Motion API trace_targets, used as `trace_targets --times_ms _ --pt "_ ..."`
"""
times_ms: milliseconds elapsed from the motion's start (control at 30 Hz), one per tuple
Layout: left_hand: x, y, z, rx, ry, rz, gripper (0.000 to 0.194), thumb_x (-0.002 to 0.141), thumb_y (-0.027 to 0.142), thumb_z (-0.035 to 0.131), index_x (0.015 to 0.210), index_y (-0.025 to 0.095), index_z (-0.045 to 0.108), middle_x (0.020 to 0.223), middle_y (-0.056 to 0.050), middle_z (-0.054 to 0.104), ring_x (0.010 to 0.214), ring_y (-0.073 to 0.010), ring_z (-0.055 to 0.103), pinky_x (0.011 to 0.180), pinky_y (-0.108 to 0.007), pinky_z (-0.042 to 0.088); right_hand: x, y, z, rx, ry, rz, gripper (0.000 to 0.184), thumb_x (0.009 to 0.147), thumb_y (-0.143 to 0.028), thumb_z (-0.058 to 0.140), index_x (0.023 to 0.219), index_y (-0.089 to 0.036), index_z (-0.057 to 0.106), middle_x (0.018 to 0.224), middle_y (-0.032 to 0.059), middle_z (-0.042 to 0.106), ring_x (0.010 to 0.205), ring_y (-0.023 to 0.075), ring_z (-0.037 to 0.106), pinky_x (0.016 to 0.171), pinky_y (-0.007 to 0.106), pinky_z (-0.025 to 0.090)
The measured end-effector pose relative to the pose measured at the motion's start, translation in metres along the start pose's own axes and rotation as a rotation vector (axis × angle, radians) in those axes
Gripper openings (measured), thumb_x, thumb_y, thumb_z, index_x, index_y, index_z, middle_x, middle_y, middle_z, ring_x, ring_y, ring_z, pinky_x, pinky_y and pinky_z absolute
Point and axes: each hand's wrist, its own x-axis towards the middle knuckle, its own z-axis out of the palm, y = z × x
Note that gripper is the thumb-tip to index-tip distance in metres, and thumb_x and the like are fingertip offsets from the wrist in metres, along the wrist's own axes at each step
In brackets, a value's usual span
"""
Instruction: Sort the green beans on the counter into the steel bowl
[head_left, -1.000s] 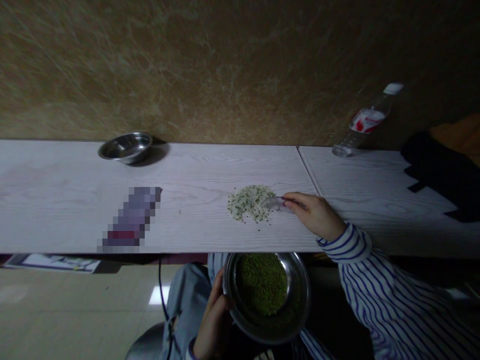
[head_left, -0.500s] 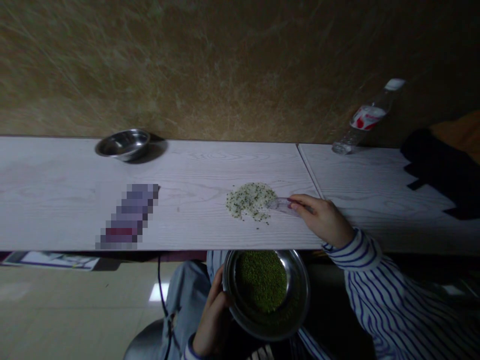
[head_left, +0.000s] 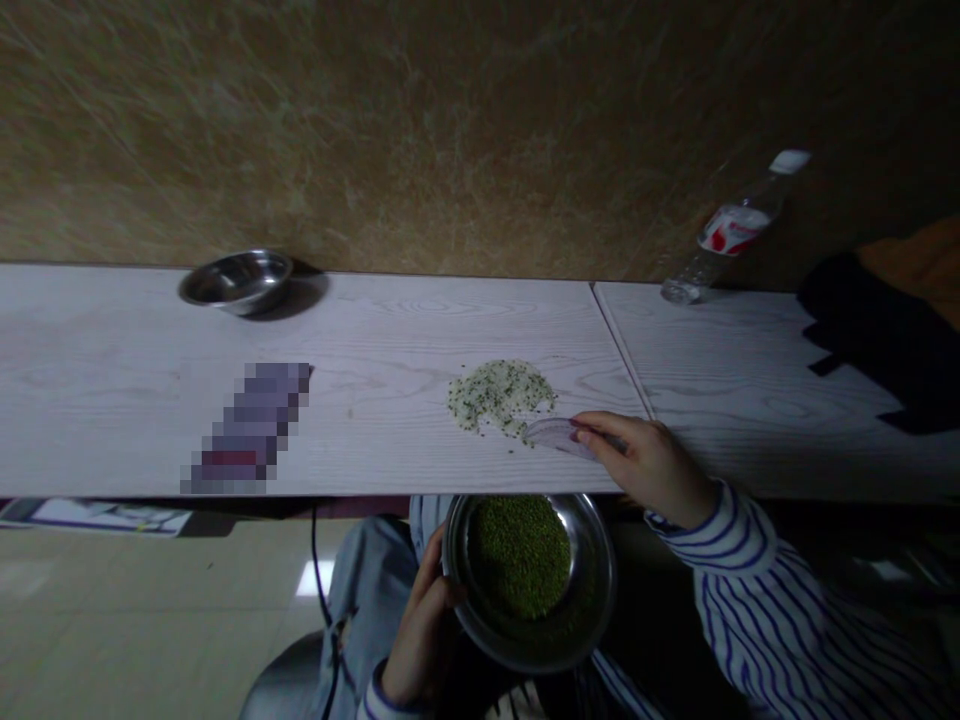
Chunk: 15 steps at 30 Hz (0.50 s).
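Note:
My right hand [head_left: 646, 462] is closed on a clear plastic spoon [head_left: 553, 434] whose bowl rests on the white table [head_left: 390, 340], at the near right edge of a small pile of mixed white and green grains [head_left: 498, 394]. Below the table's front edge, my left hand [head_left: 421, 630] grips the rim of a steel bowl [head_left: 594, 590] that holds green beans [head_left: 523, 556], over my lap.
An empty steel bowl [head_left: 235, 281] sits at the back left by the wall. A blurred-out flat object [head_left: 244, 428] lies left of the pile. A plastic water bottle [head_left: 733, 232] leans at the back right, and dark cloth [head_left: 885, 340] lies at the far right.
My right hand has drawn the spoon back toward the table's front edge, out of the pile's right side. The bowl in my left hand has stayed put.

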Motion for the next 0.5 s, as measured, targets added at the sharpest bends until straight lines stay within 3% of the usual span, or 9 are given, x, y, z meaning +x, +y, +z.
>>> trace_targets --times_ms 200,500 --pt "-0.005 0.009 0.007 0.028 -0.001 -0.006 0.057 0.068 0.027 0.076 0.125 0.028 0.076 0.131 -0.007 0.075 0.138 -0.0381 0.054 0.118 -0.049 0.039 -0.007 0.002 -0.008 -0.017 0.051 0.038 0.023 0.091 -0.023 0.061 0.102 -0.018 0.081 0.094 0.0081 0.084 0.079 0.0235 0.080 0.070 0.031 0.064" --pt "-0.003 0.003 0.004 -0.005 0.028 -0.048 0.059 0.065 0.025 0.077 0.124 0.030 0.076 0.131 -0.006 0.075 0.136 -0.0377 0.056 0.116 -0.049 0.041 -0.013 0.001 -0.003 0.005 0.035 0.044 0.024 0.092 -0.024 0.060 0.103 -0.018 0.081 0.093 0.0077 0.084 0.077 0.0231 0.080 0.070 0.033 0.065"
